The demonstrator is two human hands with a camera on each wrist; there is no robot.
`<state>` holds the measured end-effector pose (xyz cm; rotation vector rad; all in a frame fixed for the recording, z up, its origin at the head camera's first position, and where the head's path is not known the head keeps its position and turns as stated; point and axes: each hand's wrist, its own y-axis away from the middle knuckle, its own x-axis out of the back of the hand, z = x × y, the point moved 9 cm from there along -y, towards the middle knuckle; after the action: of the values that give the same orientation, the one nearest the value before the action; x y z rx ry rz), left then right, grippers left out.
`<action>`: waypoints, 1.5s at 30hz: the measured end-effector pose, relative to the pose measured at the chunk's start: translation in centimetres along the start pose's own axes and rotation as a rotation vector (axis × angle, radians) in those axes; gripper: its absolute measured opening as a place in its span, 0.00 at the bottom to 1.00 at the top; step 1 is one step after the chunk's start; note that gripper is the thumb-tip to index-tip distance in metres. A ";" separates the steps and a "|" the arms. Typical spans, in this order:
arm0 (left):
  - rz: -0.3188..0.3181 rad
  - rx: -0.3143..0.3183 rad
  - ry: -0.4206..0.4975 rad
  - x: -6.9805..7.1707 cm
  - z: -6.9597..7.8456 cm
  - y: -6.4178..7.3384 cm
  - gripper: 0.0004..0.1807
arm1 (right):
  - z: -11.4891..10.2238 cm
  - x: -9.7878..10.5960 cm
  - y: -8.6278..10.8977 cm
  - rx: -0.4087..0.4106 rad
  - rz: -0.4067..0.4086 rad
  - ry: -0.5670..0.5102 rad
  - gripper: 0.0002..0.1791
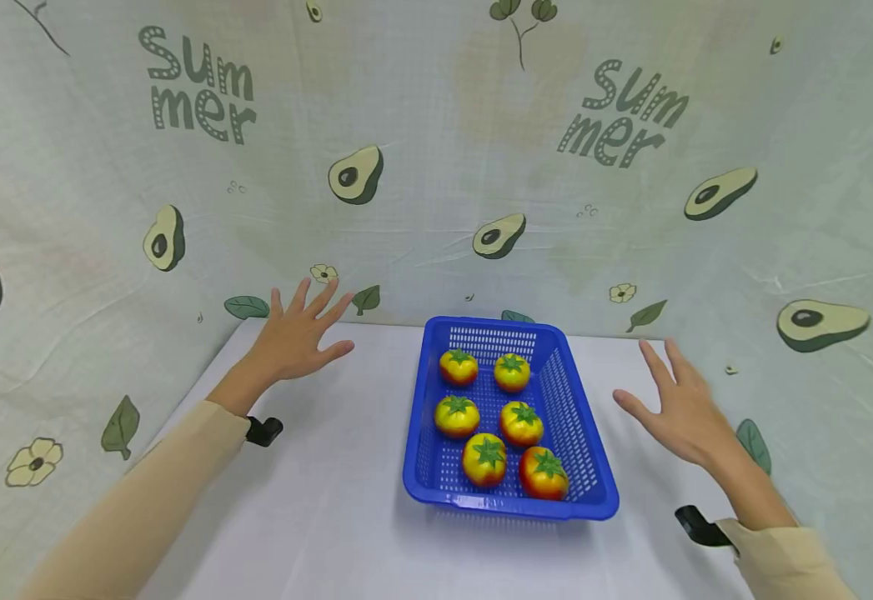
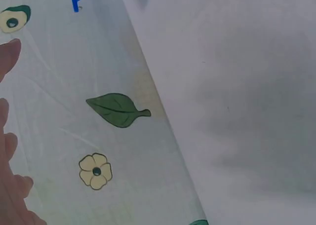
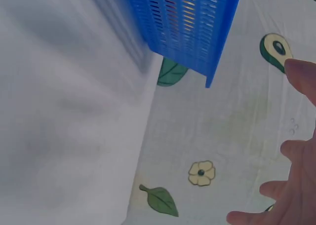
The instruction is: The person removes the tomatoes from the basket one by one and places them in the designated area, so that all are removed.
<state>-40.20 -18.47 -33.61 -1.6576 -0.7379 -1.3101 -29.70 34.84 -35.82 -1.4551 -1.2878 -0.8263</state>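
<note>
Your left hand (image 1: 297,337) and right hand (image 1: 682,417) are loose, fingers spread, flanking the blue plastic basket (image 1: 481,502) on the worktop (image 1: 331,492). Its long axis runs away from you; six tomatoes (image 1: 484,471) inside, green tops up. Backdrop cloth (image 1: 421,108) reads "Summer" twice btw.

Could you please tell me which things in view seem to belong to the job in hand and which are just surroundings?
Probably for the job:
blue basket
six red-and-yellow fruits inside it
left hand and right hand, either side

Just surroundings:
white tabletop
printed cloth
black wrist pieces
</note>
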 end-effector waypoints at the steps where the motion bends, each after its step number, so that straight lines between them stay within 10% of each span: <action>1: -0.006 -0.004 0.011 0.0 0.3 -0.4 0.49 | -0.1 0.0 0.0 0.002 0.005 -0.015 0.56; 24: -0.080 -0.145 0.131 -0.7 7.2 -6.8 0.48 | -4.1 -2.5 0.9 0.052 -0.111 -0.419 0.49; 45: -0.193 -0.323 0.334 -2.0 13.6 -10.9 0.45 | -5.4 -3.5 1.7 0.171 -0.113 -0.535 0.40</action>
<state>-44.02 -1.37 -33.50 -1.5805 -0.5132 -1.8682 -28.15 28.67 -37.96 -1.5282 -1.8050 -0.3887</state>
